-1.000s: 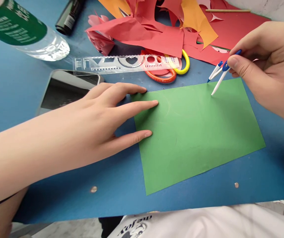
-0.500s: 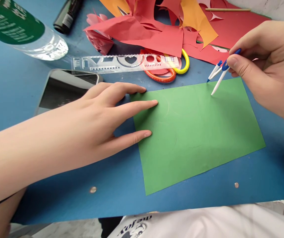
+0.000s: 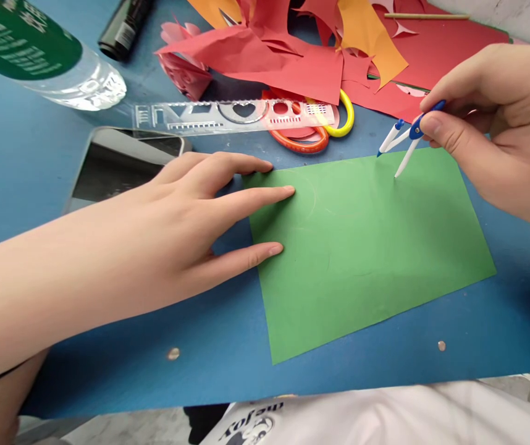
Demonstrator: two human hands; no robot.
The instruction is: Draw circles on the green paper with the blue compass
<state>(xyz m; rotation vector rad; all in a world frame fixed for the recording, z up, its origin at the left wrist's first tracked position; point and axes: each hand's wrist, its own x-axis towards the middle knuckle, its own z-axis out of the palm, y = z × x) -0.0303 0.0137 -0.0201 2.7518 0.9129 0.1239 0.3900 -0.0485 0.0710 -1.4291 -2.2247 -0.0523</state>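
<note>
A green paper sheet (image 3: 367,247) lies on the blue board (image 3: 200,358). My left hand (image 3: 191,216) lies flat with fingers stretched out, its fingertips pressing the sheet's left edge. My right hand (image 3: 492,130) pinches the top of a blue and white drawing compass (image 3: 406,139). One leg's tip rests on the sheet near its far edge, and the other leg's tip points at that edge. Faint curved lines show on the paper near my left fingertips.
A clear stencil ruler (image 3: 232,116), scissors with orange and yellow handles (image 3: 320,133) and a phone (image 3: 121,164) lie beyond the sheet. Red and orange paper scraps (image 3: 302,55) pile up at the back. A water bottle (image 3: 37,55) and a black marker (image 3: 126,28) lie at the far left.
My right hand has tilted the compass slightly, swinging its outer leg a little to the left. My left hand and the green sheet have not moved.
</note>
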